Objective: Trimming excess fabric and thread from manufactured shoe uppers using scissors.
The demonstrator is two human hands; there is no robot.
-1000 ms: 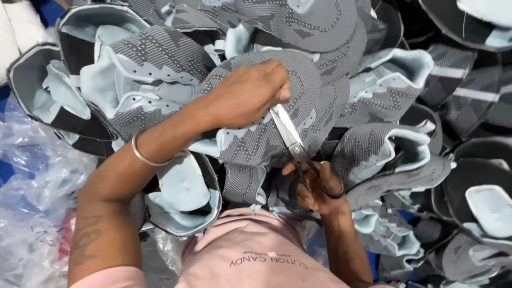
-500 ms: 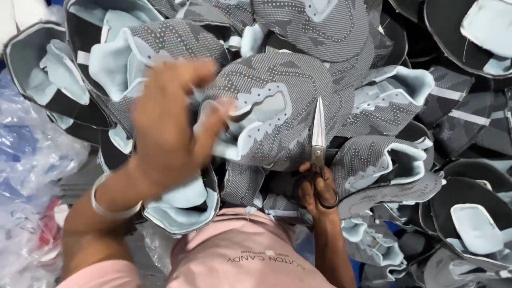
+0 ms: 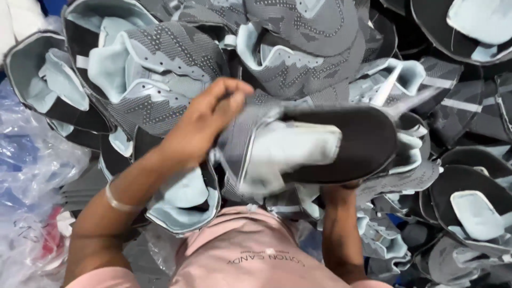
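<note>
Lifted since half a second ago: one grey knit shoe upper (image 3: 314, 146), now turned over and held across the middle of view, dark underside and pale blue lining facing up, blurred at its right end. Scissors, seen upright a moment ago, no longer visible. Left hand (image 3: 205, 120) moved from a raised, blurred spot down onto the upper's left edge, fingers curled over and gripping it, a thin metal bangle (image 3: 118, 201) on the wrist. Right hand (image 3: 341, 186) mostly hidden beneath the upper, only knuckles and forearm showing; cannot tell whether clenched or loose, though pressed against the piece from below. Held just above the pile of shoe uppers (image 3: 298, 48), same grey pattern and light blue lining, heaped edge over edge across the top and right. Little free room: pieces crowding right up to both forearms and the pink shirt (image 3: 250, 250) at the bottom edge. Crumpled clear plastic bags (image 3: 32, 176) bunched along the left border, bluish and red tints showing through.
</note>
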